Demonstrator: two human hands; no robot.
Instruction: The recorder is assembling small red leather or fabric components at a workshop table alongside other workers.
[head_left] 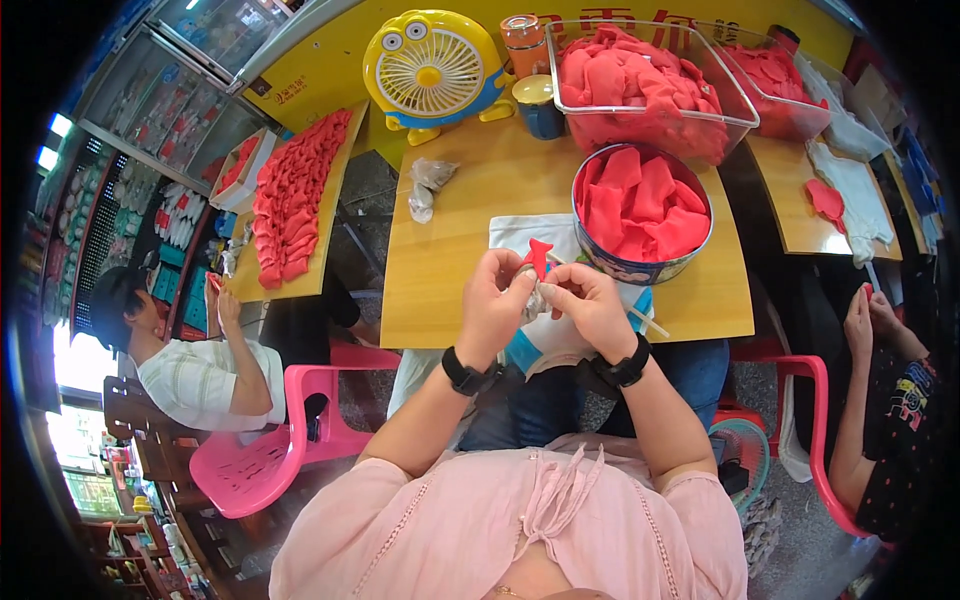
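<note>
Over the near edge of the wooden table, my left hand [497, 302] and my right hand [592, 305] meet, fingers closed. Between their fingertips is a small red fabric piece [539, 256], with two pointed tips standing up. Below it, a greyish-white bit shows between the hands; whether it is stuffing or another material is too small to tell. Under and behind my hands spreads a white cloth [515, 231] with blue patches, partly hidden by them. A round tin [645, 271] full of red fabric pieces stands just beyond my right hand.
A clear plastic bin [660, 120] heaped with red pieces stands at the back right. A yellow fan [430, 75], a lidded mug [540, 112] and small plastic bags [430, 178] are on the table [430, 290]. Other people sit at tables left and right, beside pink chairs [250, 465].
</note>
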